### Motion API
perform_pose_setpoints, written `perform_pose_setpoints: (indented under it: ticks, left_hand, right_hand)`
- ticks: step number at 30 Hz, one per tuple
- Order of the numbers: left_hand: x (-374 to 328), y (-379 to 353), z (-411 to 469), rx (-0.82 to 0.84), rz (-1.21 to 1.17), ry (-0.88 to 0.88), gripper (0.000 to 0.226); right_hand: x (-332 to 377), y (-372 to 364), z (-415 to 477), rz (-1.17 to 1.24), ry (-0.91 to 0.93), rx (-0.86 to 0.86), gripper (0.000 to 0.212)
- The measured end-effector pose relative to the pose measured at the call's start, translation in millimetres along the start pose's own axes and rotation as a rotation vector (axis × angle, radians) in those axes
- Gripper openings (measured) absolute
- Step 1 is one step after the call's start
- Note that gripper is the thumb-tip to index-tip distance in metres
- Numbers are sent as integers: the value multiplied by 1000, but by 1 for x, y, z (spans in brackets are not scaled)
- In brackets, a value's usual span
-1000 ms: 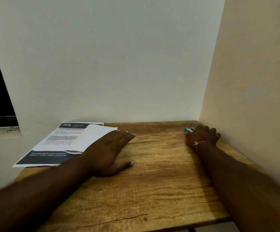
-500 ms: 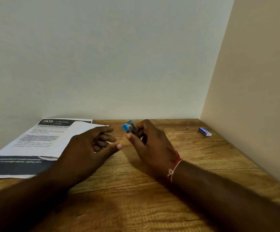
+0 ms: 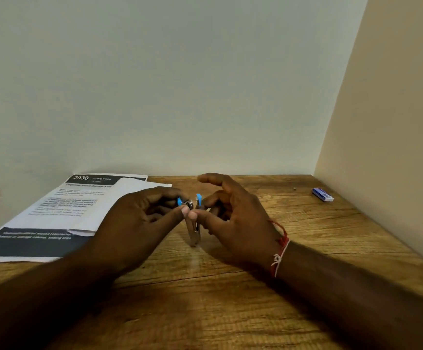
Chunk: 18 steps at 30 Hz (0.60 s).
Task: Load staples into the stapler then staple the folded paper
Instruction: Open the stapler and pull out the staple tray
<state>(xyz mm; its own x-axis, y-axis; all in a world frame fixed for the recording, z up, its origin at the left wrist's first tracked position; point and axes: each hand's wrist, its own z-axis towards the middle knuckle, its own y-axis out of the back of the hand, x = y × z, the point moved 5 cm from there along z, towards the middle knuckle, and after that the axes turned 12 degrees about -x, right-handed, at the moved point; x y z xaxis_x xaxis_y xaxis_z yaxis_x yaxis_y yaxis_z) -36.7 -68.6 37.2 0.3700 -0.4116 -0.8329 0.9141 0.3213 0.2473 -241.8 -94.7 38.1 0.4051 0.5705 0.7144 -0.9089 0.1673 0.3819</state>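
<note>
Wooden table (image 3: 230, 311), paper (image 3: 61, 218) headed "2930"

white printed paper sheet with dark header and footer bands (image 3: 61, 210), left of frame on the desk | header band reads "2930" and "LIVING ROOM" | body lines and footer text too blurred to read | small blue-and-white box (image 3: 322, 194), right of frame: print unreadable

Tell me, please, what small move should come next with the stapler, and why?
Probably the right hand should let go and reach for the small blue box, likely staples, by the right wall. Both hands hold the stapler spread open above the table, and no staples show in it yet.
</note>
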Motion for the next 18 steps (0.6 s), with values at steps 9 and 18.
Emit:
perform_pose_setpoints:
  ticks: [9, 18]
  left_hand:
    - [0, 2, -1, 20, 19, -33, 16]
    - [5, 13, 4, -62, 79, -44, 17]
  right_hand:
    - [-10, 4, 7, 183, -64, 51, 25]
    - [-30, 20, 14, 186, -231, 177, 26]
